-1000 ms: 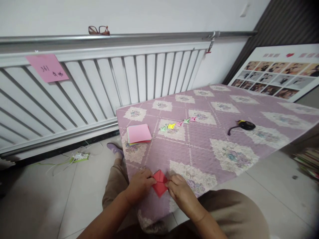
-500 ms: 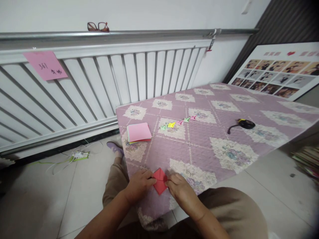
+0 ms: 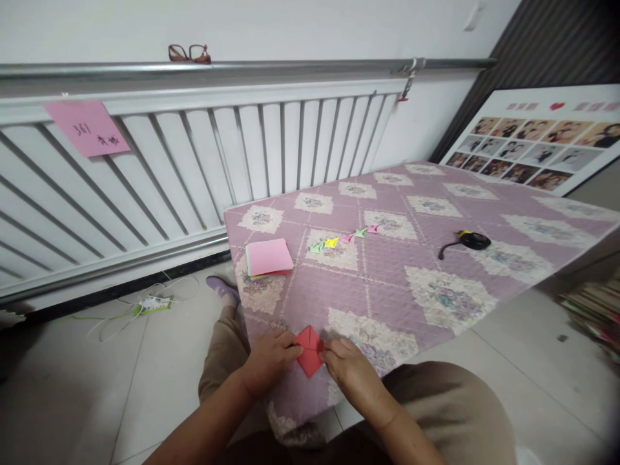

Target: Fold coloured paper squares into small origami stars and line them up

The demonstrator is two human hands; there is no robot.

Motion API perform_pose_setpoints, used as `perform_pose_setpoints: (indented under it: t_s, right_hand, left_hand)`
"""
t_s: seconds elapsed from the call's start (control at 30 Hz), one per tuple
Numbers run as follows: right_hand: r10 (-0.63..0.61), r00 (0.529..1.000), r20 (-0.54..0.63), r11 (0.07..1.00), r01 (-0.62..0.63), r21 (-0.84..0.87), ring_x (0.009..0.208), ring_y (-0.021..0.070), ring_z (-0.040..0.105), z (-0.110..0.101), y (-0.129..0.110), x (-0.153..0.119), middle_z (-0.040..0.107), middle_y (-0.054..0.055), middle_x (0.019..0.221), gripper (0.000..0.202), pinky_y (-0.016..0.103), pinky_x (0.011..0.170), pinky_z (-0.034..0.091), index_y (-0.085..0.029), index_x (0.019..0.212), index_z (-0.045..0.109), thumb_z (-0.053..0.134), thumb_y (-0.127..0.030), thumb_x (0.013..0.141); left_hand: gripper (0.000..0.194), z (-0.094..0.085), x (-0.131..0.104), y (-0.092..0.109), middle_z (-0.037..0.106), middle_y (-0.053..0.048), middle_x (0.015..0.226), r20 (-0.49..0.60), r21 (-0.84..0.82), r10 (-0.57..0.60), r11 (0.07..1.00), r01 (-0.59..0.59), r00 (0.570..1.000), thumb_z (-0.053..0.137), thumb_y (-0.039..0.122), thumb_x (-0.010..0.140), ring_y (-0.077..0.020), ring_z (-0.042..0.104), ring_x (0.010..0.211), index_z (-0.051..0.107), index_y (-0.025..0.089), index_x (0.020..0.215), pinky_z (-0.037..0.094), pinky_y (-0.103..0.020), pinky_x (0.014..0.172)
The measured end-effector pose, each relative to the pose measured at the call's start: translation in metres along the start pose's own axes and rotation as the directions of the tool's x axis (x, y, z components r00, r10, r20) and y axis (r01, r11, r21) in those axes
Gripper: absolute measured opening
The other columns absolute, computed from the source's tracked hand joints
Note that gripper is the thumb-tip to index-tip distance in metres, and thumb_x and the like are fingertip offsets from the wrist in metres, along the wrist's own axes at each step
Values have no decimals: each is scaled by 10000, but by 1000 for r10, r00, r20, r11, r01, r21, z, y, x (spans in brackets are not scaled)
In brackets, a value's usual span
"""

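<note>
Pinching red paper (image 3: 310, 356) | L hand (image 3: 271, 358), R hand (image 3: 347, 363): opp. sides | (stack (image 3: 269, 256) on tbl (image 3: 334, 294))

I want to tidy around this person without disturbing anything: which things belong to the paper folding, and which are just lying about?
Job in hand:
- folded red paper, between left hand and right hand
- probably paper stack and small folded papers

Apparently lying about:
- black object
- glasses
- power strip
</note>
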State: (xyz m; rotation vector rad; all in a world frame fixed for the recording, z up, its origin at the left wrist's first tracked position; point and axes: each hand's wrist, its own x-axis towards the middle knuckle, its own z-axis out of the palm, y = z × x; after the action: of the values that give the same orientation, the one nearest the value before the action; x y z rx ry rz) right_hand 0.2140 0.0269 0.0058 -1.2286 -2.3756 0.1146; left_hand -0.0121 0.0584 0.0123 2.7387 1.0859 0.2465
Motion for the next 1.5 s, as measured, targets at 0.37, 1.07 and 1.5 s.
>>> perform_pose_setpoints:
  t_s: [0.37,1.07,1.5]
  right_hand:
    - [4,999,35,999,-2,-42,789,185,516,-2,-2,-1,606,27,832,142,321,749,427,-203,824,631,523,-168,911]
    - [40,992,-119,999,-40,5,843,198,588,-7,-11,-12,666,64,937,194,354,761,506,-194,979,649,498,-112,889]
    - [90,963,-253,996,-94,-4,992,200,630,-8,-21,-16,678,82,1075,300,400,887,518,-204,1132,609,446,-132,892]
  left_hand:
    - [248,-7,1,4,612,-30,1005,24,81,9,997,-11,1000,384,228,985,-204,524,861,628,231,1025,415,-318,732]
    - [373,-14,-3,16,567,-127,1135,133,280,123,947,-157,983,422,223,961,-237,546,980,418,195,1334,494,-372,781]
    - [356,-8,-2,18,569,-119,1099,87,331,125,932,-147,988,478,284,945,-248,558,922,447,230,1296,509,-352,685]
